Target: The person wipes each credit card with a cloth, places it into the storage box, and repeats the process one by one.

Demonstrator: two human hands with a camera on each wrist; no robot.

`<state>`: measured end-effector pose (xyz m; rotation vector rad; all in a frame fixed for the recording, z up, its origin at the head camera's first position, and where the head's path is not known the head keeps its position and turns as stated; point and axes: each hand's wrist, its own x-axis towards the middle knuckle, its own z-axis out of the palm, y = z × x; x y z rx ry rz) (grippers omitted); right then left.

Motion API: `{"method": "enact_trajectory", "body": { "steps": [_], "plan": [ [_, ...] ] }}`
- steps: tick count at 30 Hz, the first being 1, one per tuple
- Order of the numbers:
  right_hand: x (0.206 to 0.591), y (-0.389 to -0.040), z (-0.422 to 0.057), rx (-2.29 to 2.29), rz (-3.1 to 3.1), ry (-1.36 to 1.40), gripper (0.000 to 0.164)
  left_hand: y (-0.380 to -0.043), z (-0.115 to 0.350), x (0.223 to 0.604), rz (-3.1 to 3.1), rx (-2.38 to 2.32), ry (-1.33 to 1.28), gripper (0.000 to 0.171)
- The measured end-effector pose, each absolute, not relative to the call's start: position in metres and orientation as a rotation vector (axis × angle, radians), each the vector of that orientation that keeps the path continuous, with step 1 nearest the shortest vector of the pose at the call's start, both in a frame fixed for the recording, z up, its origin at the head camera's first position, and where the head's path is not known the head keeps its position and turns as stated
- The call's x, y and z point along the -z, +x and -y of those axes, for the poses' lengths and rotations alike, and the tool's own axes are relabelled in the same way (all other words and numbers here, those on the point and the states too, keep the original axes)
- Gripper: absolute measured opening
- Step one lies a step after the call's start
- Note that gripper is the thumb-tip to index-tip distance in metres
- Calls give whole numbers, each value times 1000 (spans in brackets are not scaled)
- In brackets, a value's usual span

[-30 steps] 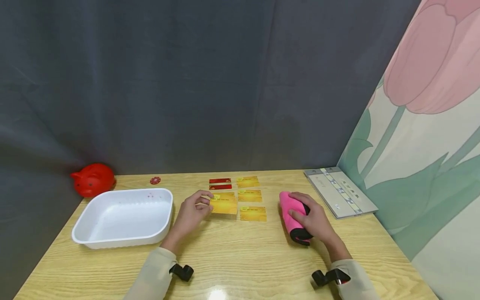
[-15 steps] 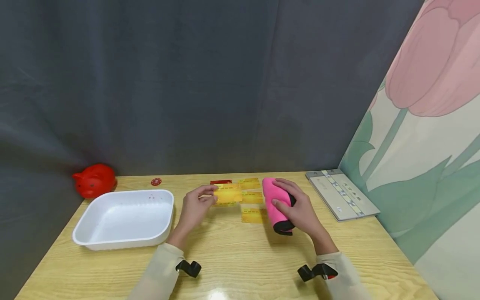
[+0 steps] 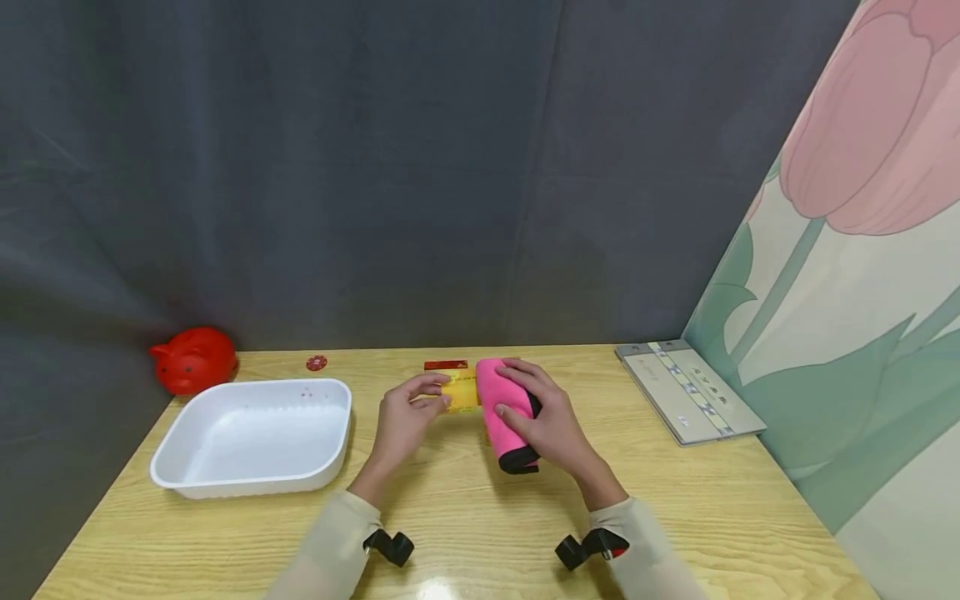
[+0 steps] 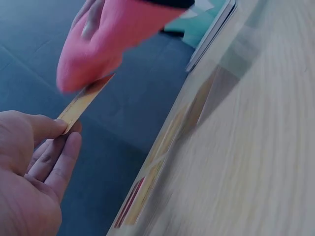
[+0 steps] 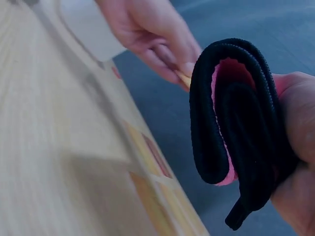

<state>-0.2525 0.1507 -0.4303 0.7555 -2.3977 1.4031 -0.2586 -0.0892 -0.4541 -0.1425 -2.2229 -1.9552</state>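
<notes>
My left hand pinches a golden-yellow card between thumb and fingers at its left end, raised above the table. A folded pink cloth with black trim is gripped by my right hand, thumb on the near side and fingers over the top. The cloth's left side overlaps the card's far end in the head view, and in the left wrist view it lies over that end. In the right wrist view, the black edging shows the cloth's folded layers. Other yellow cards lie flat on the table below, mostly hidden by the cloth in the head view.
Red strips lie behind the cards. A white plastic tray stands at left, with a red piggy bank and a red poker chip behind it. A grey spiral-bound calendar or pad lies at the right wall.
My right hand has carried the pink cloth left, from the right of the cards to the held card. My left hand has lifted the card and shifted slightly right.
</notes>
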Motion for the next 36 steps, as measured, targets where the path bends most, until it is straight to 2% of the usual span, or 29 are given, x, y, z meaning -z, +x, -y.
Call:
{"method": "enact_trajectory", "body": {
  "steps": [13, 21, 36],
  "plan": [
    [437, -245, -133, -1346, 2417, 816, 51, -249, 75, 450, 2159, 1975, -211, 27],
    [434, -252, -148, -1354, 2407, 705, 50, -249, 79, 445, 2132, 2002, -218, 27],
    [423, -256, -173, -1314, 2382, 575, 52, -248, 94, 439, 2220, 1932, -103, 17]
  ]
}}
